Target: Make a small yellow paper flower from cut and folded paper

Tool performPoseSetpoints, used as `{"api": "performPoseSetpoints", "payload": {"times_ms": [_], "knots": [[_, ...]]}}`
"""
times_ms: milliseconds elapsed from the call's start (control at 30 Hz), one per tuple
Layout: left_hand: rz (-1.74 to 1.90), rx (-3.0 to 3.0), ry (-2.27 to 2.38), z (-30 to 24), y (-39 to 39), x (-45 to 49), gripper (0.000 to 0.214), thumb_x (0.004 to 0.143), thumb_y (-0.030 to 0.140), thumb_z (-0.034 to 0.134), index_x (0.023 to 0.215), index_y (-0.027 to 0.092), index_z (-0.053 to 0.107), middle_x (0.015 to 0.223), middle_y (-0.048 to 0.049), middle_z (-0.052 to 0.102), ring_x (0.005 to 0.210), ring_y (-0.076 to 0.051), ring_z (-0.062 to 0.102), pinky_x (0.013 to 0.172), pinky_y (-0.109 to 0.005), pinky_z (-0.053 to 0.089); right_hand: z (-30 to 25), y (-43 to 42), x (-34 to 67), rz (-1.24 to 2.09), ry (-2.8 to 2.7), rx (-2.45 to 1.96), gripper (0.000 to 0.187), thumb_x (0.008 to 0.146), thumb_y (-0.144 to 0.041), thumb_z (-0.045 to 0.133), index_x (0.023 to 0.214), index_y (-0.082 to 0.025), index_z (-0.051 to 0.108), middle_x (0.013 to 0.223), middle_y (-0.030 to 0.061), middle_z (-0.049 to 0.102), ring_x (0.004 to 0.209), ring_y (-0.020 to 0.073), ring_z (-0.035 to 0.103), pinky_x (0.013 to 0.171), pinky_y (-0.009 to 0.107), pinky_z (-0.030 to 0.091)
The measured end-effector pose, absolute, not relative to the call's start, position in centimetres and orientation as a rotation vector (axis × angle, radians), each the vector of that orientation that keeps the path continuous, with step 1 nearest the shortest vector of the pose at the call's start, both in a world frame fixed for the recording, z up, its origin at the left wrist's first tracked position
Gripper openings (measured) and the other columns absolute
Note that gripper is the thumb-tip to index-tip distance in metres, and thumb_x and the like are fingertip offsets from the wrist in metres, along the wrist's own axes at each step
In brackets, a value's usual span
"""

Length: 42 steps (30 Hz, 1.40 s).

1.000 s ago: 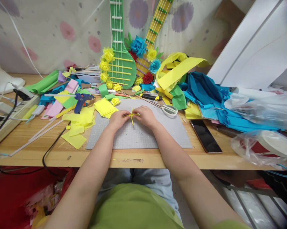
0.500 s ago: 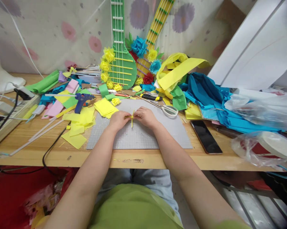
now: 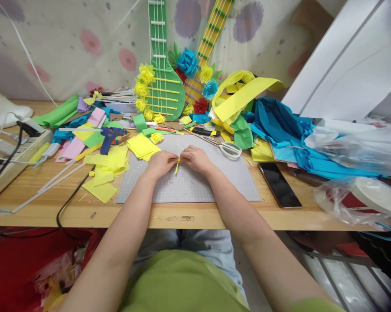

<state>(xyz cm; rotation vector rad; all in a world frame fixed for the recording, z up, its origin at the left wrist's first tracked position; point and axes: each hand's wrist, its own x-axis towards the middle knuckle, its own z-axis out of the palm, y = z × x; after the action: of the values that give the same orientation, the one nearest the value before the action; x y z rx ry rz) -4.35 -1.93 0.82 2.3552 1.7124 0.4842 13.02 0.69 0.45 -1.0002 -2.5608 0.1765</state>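
Observation:
Between my fingertips is a small folded piece of yellow paper (image 3: pixel 177 166), its narrow strip pointing down toward me. My left hand (image 3: pixel 162 164) pinches it from the left, and my right hand (image 3: pixel 195 158) pinches it from the right; the fingers hide most of the paper. Both hands are over the grey cutting mat (image 3: pixel 189 190). A stack of yellow paper squares (image 3: pixel 142 146) lies just left of my left hand, with a small yellow paper flower (image 3: pixel 156 138) behind it. White-handled scissors (image 3: pixel 229 149) rest beyond my right hand.
A blue glue gun (image 3: pixel 110 138) and loose yellow sheets (image 3: pixel 106 169) lie on the left, near a power strip (image 3: pixel 16 160). At the back lean a green paper lute (image 3: pixel 166 93) and a yellow one (image 3: pixel 211 37). A phone (image 3: pixel 280 185) and blue paper (image 3: pixel 280 125) are on the right.
The yellow paper's hanging strip has tilted, its lower end now further left. Both hands stay close together, still pinching it; the whole view has shifted slightly.

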Motion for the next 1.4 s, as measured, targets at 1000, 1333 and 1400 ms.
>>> {"api": "performPoseSetpoints", "payload": {"times_ms": [1000,1333,1400], "knots": [[0.686,2.063,1.886,1.2,-1.7,-5.3,0.019,0.073,0.037,0.058,0.084,0.028,0.072,0.083,-0.0011,0.071,0.074,-0.017,0.060,0.062,-0.026,0.038,0.1,2.2,15.0,0.411,-2.295,-1.131,0.012,0.074,-0.023,0.063,0.082,-0.024,0.071,0.073,0.0022,0.063,0.078,0.0141,0.054,0.072,0.026,0.040],[0.775,1.893,1.863,1.2,-1.7,-6.0,0.019,0.072,0.034,0.059,0.083,0.025,0.071,0.083,0.0004,0.071,0.075,-0.016,0.061,0.064,-0.025,0.041,0.4,2.6,16.5,0.457,-2.186,-1.226,0.015,0.073,-0.022,0.062,0.085,-0.023,0.072,0.073,0.0030,0.064,0.074,0.0143,0.055,0.069,0.026,0.041],[0.802,1.869,1.878,1.1,-1.7,-6.0,0.018,0.072,0.033,0.058,0.082,0.025,0.071,0.084,0.0006,0.071,0.077,-0.016,0.061,0.065,-0.025,0.042,0.5,2.5,16.7,0.450,-2.174,-1.256,0.016,0.073,-0.022,0.062,0.086,-0.023,0.072,0.075,0.0031,0.064,0.074,0.0139,0.055,0.070,0.025,0.041]]}}
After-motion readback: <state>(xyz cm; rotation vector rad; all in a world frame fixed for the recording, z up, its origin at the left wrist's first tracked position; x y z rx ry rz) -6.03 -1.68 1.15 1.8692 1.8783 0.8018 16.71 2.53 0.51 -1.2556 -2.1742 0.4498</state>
